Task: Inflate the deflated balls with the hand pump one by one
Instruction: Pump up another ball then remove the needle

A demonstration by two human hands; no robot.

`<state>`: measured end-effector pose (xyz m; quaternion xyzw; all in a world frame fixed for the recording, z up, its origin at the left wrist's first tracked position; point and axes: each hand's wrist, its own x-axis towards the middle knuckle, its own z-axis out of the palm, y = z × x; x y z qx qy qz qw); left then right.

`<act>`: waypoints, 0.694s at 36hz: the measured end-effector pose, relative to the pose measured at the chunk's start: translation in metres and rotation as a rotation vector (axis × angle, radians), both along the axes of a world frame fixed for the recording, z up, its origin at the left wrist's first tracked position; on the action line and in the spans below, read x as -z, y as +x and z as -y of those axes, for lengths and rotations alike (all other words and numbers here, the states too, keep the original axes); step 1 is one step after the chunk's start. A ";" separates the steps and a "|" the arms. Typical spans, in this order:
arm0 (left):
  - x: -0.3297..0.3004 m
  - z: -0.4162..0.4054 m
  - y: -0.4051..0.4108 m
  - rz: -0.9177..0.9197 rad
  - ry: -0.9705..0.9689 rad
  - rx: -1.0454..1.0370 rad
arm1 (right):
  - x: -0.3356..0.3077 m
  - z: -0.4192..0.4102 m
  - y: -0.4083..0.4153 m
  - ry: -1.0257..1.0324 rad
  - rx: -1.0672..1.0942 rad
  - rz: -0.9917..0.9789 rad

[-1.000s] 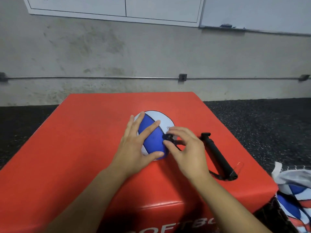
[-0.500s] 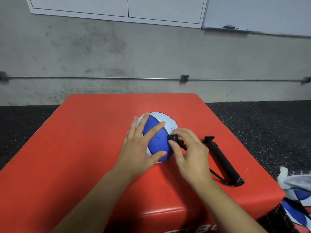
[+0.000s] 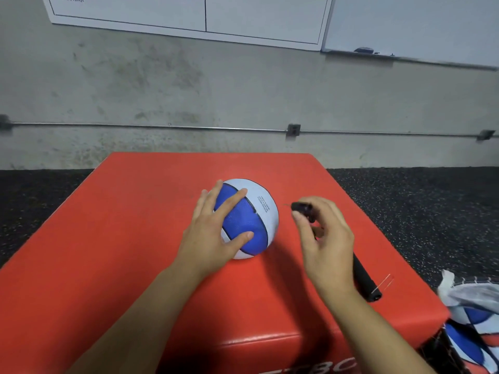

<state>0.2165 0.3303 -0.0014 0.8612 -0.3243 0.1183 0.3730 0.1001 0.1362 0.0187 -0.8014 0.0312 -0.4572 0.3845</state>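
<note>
Two hands | left hand (image 3: 216, 233) spread on ball (image 3: 253, 217) | right hand (image 3: 324, 238) pinches pump nozzle (image 3: 301, 207) | deflated balls (image 3: 469, 327) beside box (image 3: 135, 238)

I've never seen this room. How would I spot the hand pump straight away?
Find the big red padded box on the dark floor by the grey wall. On its top, right of the blue and white ball, lies the hand pump, partly hidden by the right hand, which pinches its nozzle end. It is the only slim black tube there.
</note>
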 end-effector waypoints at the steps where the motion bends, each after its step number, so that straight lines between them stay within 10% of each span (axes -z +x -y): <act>1: 0.001 -0.002 0.001 -0.005 -0.001 0.000 | -0.002 0.004 0.000 0.038 0.005 -0.001; 25: -0.003 -0.063 -0.004 -0.031 -0.047 0.012 | 0.049 0.005 0.070 0.270 0.032 -0.425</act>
